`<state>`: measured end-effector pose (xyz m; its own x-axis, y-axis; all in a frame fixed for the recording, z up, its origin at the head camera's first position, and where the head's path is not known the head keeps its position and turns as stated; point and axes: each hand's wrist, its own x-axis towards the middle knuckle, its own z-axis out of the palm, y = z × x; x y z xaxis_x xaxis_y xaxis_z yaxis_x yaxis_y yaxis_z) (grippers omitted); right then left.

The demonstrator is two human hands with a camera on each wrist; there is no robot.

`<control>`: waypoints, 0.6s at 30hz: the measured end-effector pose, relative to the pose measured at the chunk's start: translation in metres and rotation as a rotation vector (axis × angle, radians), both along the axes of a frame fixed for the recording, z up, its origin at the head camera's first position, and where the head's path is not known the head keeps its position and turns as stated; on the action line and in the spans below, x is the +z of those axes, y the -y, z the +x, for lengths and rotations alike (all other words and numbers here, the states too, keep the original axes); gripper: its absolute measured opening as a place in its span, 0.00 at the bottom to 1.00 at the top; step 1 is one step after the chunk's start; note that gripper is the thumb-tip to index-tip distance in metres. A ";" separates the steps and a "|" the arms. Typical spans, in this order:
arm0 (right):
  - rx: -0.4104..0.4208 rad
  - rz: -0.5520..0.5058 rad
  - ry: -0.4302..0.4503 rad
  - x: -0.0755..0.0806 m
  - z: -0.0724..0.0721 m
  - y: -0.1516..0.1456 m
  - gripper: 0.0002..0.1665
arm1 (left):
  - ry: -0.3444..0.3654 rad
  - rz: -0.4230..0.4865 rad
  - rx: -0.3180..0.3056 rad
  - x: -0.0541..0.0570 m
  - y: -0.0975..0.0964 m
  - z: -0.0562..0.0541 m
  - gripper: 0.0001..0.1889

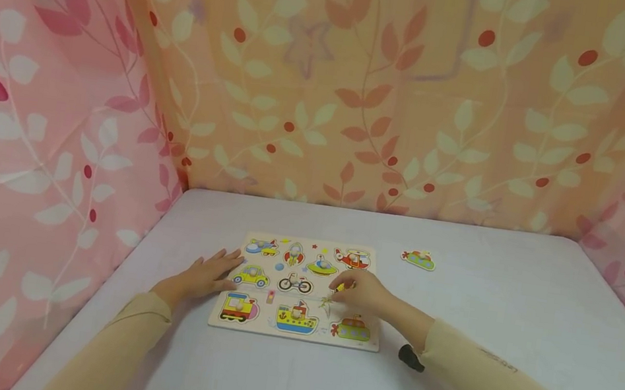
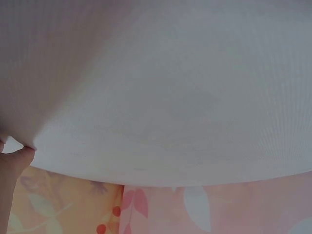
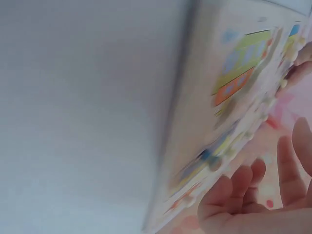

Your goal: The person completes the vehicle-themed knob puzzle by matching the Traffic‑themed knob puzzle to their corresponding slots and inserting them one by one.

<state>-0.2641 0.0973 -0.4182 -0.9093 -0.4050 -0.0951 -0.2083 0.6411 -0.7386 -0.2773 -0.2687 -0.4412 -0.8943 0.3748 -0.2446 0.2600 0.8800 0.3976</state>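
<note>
A wooden knob puzzle board (image 1: pixel 293 335) lies on the table, with vehicle pictures such as a car (image 1: pixel 251 276), a bicycle (image 1: pixel 295 283), a train (image 1: pixel 239 309) and a ship (image 1: pixel 297 317). My left hand (image 1: pixel 209 277) rests its spread fingers on the board's left edge. Over the right side hovers my right hand (image 1: pixel 363 291), thumb and fingers bent around a mostly covered yellow picture (image 1: pixel 343 287). In the right wrist view, the right-hand fingers (image 3: pixel 243 180) are loosely bent with gaps and no held piece visible. A loose submarine piece (image 1: pixel 419 258) lies beyond the board, to the right.
The white table (image 1: pixel 513 303) is bounded by a patterned orange curtain (image 1: pixel 362 95) behind and pink curtains (image 1: pixel 25 148) at the sides. A small black object (image 1: pixel 412 357) shows beneath the right forearm. A green submarine picture (image 1: pixel 352 328) occupies the board's near right corner.
</note>
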 end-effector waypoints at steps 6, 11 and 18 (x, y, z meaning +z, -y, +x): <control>-0.127 -0.048 -0.005 -0.003 -0.009 -0.035 0.12 | -0.005 -0.006 -0.003 0.000 0.001 0.000 0.41; -0.190 -0.058 0.010 -0.004 -0.013 -0.057 0.14 | -0.008 -0.006 0.009 -0.001 0.003 0.001 0.41; -0.300 -0.070 0.027 -0.007 -0.017 -0.088 0.22 | -0.014 -0.003 0.004 -0.003 0.002 0.000 0.42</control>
